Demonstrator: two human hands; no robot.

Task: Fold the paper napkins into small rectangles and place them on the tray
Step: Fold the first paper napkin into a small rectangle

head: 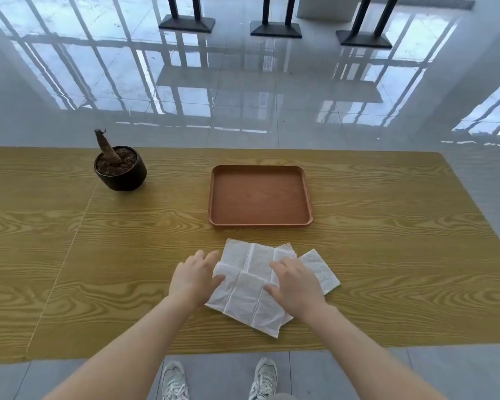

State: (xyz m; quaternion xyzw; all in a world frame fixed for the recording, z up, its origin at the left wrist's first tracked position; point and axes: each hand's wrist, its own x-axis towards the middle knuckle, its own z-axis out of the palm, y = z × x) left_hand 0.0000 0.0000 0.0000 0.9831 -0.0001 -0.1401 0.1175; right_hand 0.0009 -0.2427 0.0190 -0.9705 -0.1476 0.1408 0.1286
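Yellow wood-grain desk (98, 255) is carrying the white creased paper napkin (251, 287) near the brown rectangular tray (257, 197); the left hand (192, 280) is pinching its left edge, grip closed; the right hand (296, 287) is pressing flat, grip open, partly hiding more napkins (319, 269) underneath.

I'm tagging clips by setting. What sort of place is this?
Probably a canteen or café dining area: a long yellow wood-grain table, black pedestal table bases on a glossy grey tiled floor beyond it, and a brown rectangular serving tray near white paper napkins.
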